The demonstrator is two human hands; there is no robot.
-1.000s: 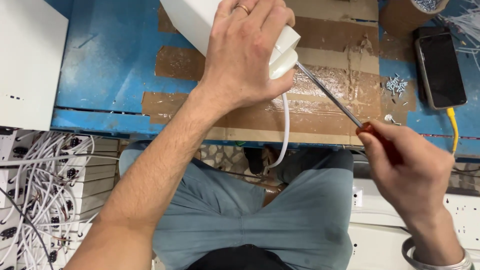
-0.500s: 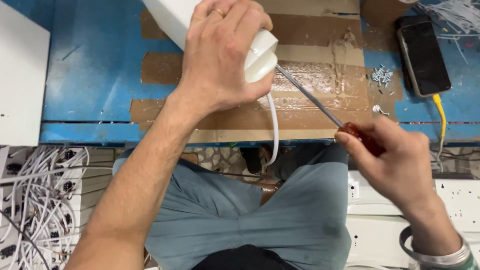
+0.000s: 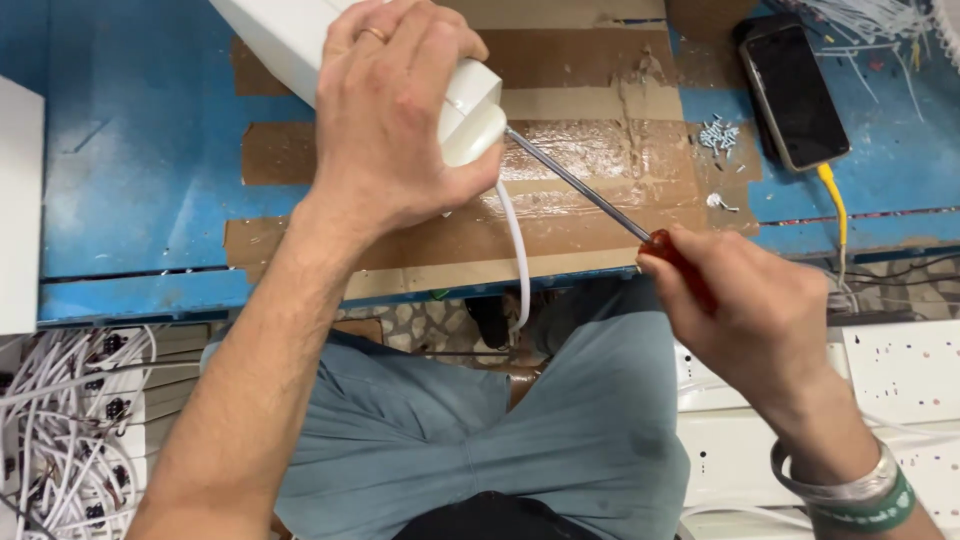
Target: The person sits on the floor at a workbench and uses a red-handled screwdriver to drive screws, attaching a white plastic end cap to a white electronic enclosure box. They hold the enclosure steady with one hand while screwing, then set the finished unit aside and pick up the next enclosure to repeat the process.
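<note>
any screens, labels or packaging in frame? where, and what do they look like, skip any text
Phone: far right of the blue bench, lying flat, black rectangle, screen dark, yellow cable plugged into its near end.
Brown tape patches: mid-bench, glossy strips under the screwdriver.
No labels, signs or packages can be made out.

**Blue bench, taped and cluttered**

The blue bench (image 3: 140,170) carries wide strips of brown tape (image 3: 590,190). At its right end a dark phone (image 3: 795,95) lies with a yellow cable (image 3: 835,200) attached, just beside a small heap of screws (image 3: 718,135).
</note>
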